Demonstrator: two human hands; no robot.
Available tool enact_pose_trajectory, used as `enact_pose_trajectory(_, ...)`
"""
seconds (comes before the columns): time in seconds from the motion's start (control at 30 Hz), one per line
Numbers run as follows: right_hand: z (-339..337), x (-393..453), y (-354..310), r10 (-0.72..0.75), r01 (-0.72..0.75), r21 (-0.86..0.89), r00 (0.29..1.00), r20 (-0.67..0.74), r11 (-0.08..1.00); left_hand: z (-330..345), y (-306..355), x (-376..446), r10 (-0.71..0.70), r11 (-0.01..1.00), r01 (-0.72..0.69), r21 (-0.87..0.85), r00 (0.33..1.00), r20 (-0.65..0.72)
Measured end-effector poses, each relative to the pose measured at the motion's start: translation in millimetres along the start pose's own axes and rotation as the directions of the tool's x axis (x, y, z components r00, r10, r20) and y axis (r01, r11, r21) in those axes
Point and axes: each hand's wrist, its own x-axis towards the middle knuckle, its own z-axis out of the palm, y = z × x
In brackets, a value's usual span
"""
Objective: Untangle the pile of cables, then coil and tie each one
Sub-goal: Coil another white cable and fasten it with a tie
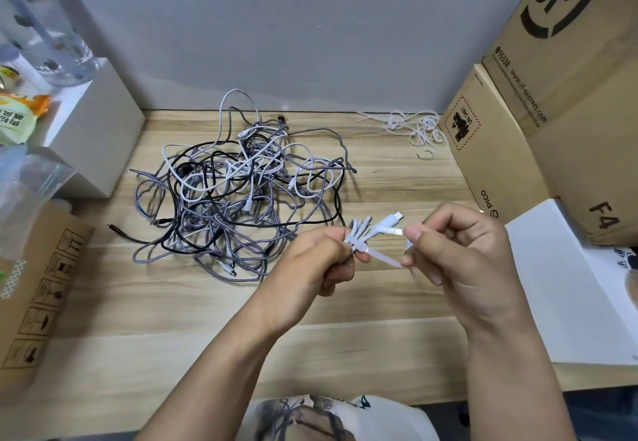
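Note:
A tangled pile of cables (pixel 241 195), grey braided, white and black, lies on the wooden table (pixel 172 302) left of centre. Just right of it, above the table, my left hand (pixel 321 257) grips a small coiled white cable (pixel 366 230) by its folded loops. A connector sticks up from the bundle. A white tie strap (pixel 383 257) is wrapped round the coil, and my right hand (pixel 459 247) pinches the strap's free end and the cable beside it.
Several loose white ties (pixel 414 130) lie at the back right by the wall. Cardboard boxes (pixel 518 130) stand on the right, with a white box (pixel 569 285) in front of them. A white box (pixel 100 130) and a cardboard box (pixel 38 288) sit at the left.

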Motion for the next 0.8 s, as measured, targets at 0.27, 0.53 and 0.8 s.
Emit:
enact_pose_trajectory(0.27,-0.9,3.3,-5.5,0.055,-0.049,-0.058,0.993,0.106,0.997,-2.6,7.3,-11.4,0.068,0.998,-0.069,0.014,0.996,0.062)
enact_pose_trajectory(0.53,-5.7,4.0,-8.3,0.086,-0.075,-0.068,0.98,0.181,0.995,-3.3,8.4,-13.0,0.063,0.997,-0.067,0.048,0.994,0.085)
enact_pose_trajectory(0.8,-7.9,10.0,-12.1,0.123,-0.067,-0.199,0.951,0.284,0.978,-5.8,4.6,-9.8,-0.023,0.988,-0.002,0.157,0.988,0.155)
